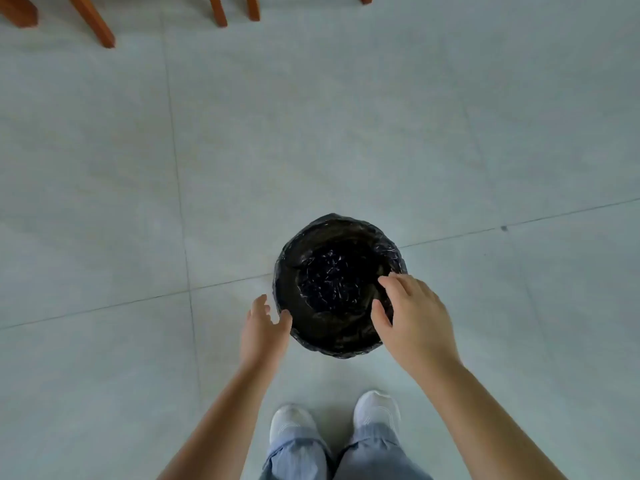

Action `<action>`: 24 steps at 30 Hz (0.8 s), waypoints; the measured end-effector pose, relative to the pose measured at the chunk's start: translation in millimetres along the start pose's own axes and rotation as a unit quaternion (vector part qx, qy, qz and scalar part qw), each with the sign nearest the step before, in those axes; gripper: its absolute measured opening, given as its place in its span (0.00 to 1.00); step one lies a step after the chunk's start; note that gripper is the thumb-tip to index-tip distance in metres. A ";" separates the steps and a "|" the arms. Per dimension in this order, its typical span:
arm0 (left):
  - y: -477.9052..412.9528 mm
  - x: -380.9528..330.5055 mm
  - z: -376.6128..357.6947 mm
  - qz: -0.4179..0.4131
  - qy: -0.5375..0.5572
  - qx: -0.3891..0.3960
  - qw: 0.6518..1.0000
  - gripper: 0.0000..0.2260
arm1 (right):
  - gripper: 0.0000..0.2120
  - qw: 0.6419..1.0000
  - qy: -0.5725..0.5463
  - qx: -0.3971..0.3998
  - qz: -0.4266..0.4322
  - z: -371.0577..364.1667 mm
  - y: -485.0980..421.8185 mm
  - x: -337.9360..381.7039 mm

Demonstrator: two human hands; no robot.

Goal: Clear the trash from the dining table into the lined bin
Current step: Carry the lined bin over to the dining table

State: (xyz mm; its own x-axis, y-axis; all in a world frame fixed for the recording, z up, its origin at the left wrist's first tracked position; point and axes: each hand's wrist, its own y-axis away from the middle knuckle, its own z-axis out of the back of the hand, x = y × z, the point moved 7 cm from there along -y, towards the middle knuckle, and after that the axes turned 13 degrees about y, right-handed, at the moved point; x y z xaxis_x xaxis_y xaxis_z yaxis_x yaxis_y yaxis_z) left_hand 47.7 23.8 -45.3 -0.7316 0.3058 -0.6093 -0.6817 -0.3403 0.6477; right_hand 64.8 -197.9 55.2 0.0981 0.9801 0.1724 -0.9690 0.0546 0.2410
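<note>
The person stands over a round bin (337, 285) set on the pale tiled floor (346, 133), right where two grout lines cross. A black plastic bag (304, 313) lines the bin, folded over the rim all the way round and crinkled at the bottom; nothing but the bag's own creases shows inside. No print, label or brand can be read on the bag or the bin.

The left hand (265, 332) is beside the bin's left edge, fingers loosely spread and empty, the thumb tip at or just touching the bag's outer fold. The right hand (412, 320) reaches over the bin's right rim, palm down, fingers curved and parted; its fingertips (384, 282) lie over the bag's edge, but whether they pinch the plastic I cannot tell. Neither hand carries any trash.

Below the hands, two white shoes (375, 408) and the cuffs of light blue trousers (298, 452) point toward the bin. At the far top edge several reddish wooden furniture legs (100, 26) stand on the tiles, well apart from the bin.
</note>
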 end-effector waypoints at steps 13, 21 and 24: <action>0.7 -0.9 -17.8 0.069 0.221 -0.003 0.973 0.11 | 0.15 1.000 -0.020 0.019 -0.004 -10.9 -14.9 -4.0; 47.4 -62.2 22.1 0.022 0.182 -0.070 0.981 0.10 | 0.11 1.000 -0.009 0.016 0.006 74.1 -14.5 8.8; 67.9 -93.8 50.6 0.018 0.189 -0.080 0.979 0.10 | 0.13 1.000 -0.019 0.006 0.002 118.2 -13.9 15.5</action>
State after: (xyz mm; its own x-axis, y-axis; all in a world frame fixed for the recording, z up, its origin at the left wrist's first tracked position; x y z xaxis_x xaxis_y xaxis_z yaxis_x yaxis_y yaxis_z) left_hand 69.6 17.1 79.0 -0.6780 -0.0494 -0.7334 -0.6239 -0.4889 0.6097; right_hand 106.6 -206.0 167.4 0.1034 0.9722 0.2101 -0.9664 0.0482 0.2525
